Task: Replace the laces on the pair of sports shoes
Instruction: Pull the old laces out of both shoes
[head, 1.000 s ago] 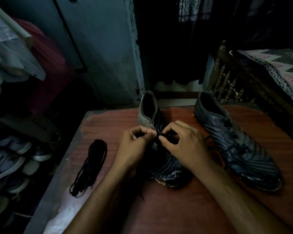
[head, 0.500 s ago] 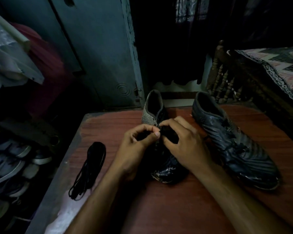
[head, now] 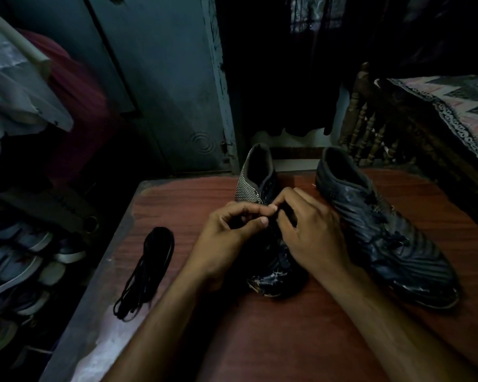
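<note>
Both grips pinch narrowly at the lace [head: 283, 216] atop the left shoe [head: 262, 205]: left hand [head: 226, 241], right hand [head: 312, 238]. Better to loosen each crossing gently, mid-surface, before pulling.

no readable text, label, brand or number showing anywhere; too dim and blurred for making out any markings on shoes.

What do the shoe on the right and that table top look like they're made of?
Right shoe: probably synthetic leather, dark with a dull sheen, ribbed, its coating scuffed and flaking pale near the toe. Table: reddish-brown wood-grain surface, possibly laminate, worn pale at the near-left edge.
</note>
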Tool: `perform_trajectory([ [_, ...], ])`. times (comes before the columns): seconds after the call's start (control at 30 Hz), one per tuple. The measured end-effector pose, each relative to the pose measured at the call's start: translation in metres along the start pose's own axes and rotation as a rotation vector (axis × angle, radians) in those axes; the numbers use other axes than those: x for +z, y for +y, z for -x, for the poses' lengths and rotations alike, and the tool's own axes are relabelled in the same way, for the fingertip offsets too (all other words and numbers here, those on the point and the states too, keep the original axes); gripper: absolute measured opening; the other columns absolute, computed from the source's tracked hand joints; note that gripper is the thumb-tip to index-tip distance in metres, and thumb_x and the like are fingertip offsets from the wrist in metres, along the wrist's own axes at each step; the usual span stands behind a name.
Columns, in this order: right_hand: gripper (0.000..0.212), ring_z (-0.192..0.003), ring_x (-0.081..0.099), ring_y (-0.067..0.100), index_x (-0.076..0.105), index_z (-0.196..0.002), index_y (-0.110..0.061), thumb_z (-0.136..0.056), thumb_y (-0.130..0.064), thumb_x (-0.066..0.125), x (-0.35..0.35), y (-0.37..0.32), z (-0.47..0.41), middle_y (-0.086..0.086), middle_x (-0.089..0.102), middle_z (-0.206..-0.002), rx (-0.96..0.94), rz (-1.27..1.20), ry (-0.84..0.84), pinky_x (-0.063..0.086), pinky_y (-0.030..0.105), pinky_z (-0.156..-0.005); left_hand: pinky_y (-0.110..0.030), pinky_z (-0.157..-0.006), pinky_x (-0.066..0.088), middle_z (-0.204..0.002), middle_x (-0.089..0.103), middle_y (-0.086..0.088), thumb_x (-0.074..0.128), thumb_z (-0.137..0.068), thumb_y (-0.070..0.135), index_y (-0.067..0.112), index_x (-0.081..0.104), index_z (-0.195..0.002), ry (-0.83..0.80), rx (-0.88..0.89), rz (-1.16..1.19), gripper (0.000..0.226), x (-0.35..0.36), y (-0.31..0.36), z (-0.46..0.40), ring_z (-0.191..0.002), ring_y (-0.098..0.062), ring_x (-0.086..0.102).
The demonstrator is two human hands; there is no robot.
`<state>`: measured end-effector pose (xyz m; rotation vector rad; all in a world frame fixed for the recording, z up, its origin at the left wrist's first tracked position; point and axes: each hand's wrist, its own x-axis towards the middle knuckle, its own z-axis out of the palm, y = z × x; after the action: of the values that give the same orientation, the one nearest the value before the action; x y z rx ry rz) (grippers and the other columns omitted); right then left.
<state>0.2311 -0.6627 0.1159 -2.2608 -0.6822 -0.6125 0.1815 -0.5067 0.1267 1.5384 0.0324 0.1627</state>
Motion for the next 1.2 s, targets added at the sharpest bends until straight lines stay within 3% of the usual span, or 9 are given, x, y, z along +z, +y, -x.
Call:
perform_trajectory([
  [0.17, 0.006, -0.061, 0.053, 0.01, 0.048, -0.096, -0.018, -0.099, -0.02, 0.052, -0.001, -0.005, 0.003, -0.014, 0.052, -0.071, 0.012, -0.17, -0.086, 0.039, 0.032, -0.052, -0.032, -0.095, 0.049, -0.104, 0.06, 0.012, 0.069, -0.086, 0.004, 0.027, 0.071, -0.108, 0.183, 0.258, -0.586, 0.031, -0.001, -0.019, -0.005, -0.102, -0.01, 0.06],
  [0.33, 0.015, -0.076, 0.055, 0.009, 0.052, -0.094, -0.017, -0.096, -0.031, 0.047, 0.0, -0.009, 0.002, -0.007, 0.053, -0.095, -0.046, -0.238, -0.106, 0.05, 0.041, -0.065, -0.004, -0.086, 0.029, -0.108, 0.055, 0.014, 0.069, -0.089, 0.01, 0.033, 0.066, -0.124, 0.237, 0.392, -0.837, 0.042, 0.001, -0.023, -0.005, -0.097, -0.016, 0.052],
  [0.5, 0.008, -0.08, 0.055, 0.008, 0.06, -0.089, -0.017, -0.09, -0.021, 0.066, 0.0, -0.01, 0.002, -0.01, 0.048, -0.094, -0.048, -0.262, -0.105, 0.05, 0.031, -0.068, -0.004, -0.083, 0.03, -0.104, 0.063, 0.012, 0.066, -0.083, -0.002, 0.027, 0.075, -0.113, 0.212, 0.431, -0.834, 0.043, -0.002, -0.021, -0.01, -0.092, -0.014, 0.051],
  [0.63, 0.015, -0.082, 0.057, 0.007, 0.06, -0.084, -0.02, -0.085, -0.026, 0.074, 0.003, -0.006, 0.002, -0.012, 0.051, -0.091, -0.02, -0.242, -0.088, 0.05, 0.029, -0.07, -0.007, -0.08, 0.035, -0.097, 0.065, 0.016, 0.066, -0.082, 0.009, 0.026, 0.077, -0.105, 0.201, 0.47, -0.808, 0.031, -0.006, -0.017, -0.011, -0.089, -0.01, 0.054],
  [0.77, 0.02, -0.084, 0.057, 0.005, 0.059, -0.091, -0.02, -0.079, -0.017, 0.075, 0.004, -0.002, 0.0, -0.013, 0.053, -0.091, 0.015, -0.269, -0.048, 0.05, 0.027, -0.072, -0.029, -0.084, 0.051, -0.096, 0.071, 0.015, 0.062, -0.086, 0.012, 0.032, 0.078, -0.102, 0.218, 0.427, -0.64, 0.03, -0.008, -0.018, -0.011, -0.095, -0.01, 0.063],
  [0.87, 0.021, -0.091, 0.061, 0.007, 0.06, -0.098, -0.021, -0.079, -0.016, 0.066, 0.005, 0.002, -0.002, -0.011, 0.057, -0.095, 0.067, -0.343, -0.02, 0.056, 0.036, -0.078, -0.037, -0.089, 0.055, -0.096, 0.074, 0.017, 0.063, -0.084, 0.005, 0.037, 0.079, -0.092, 0.178, 0.351, -0.459, 0.037, -0.007, -0.014, -0.01, -0.099, -0.01, 0.068],
  [0.97, 0.021, -0.091, 0.063, 0.007, 0.067, -0.105, -0.019, -0.084, -0.019, 0.066, 0.007, 0.005, -0.003, -0.009, 0.06, -0.096, 0.078, -0.335, -0.01, 0.056, 0.038, -0.08, -0.032, -0.09, 0.054, -0.095, 0.077, 0.009, 0.065, -0.083, 0.001, 0.029, 0.082, -0.09, 0.099, 0.295, -0.295, 0.033, -0.008, -0.011, -0.007, -0.1, -0.014, 0.069],
  [1.07, 0.024, -0.089, 0.061, 0.004, 0.07, -0.105, -0.017, -0.082, -0.011, 0.076, 0.008, 0.006, -0.003, -0.008, 0.06, -0.095, 0.043, -0.277, -0.029, 0.052, 0.027, -0.078, -0.026, -0.088, 0.053, -0.095, 0.078, -0.001, 0.069, -0.086, -0.005, 0.014, 0.082, -0.091, 0.008, 0.285, -0.173, 0.024, -0.008, -0.007, -0.005, -0.097, -0.015, 0.071],
  [1.2, 0.017, -0.083, 0.057, 0.003, 0.071, -0.096, -0.017, -0.081, -0.011, 0.077, 0.007, 0.005, -0.002, -0.008, 0.06, -0.092, 0.033, -0.255, -0.014, 0.046, 0.017, -0.073, -0.016, -0.087, 0.049, -0.094, 0.076, 0.013, 0.069, -0.082, 0.0, 0.016, 0.081, -0.095, -0.116, 0.313, -0.153, 0.024, -0.007, -0.004, -0.004, -0.096, -0.003, 0.068],
])
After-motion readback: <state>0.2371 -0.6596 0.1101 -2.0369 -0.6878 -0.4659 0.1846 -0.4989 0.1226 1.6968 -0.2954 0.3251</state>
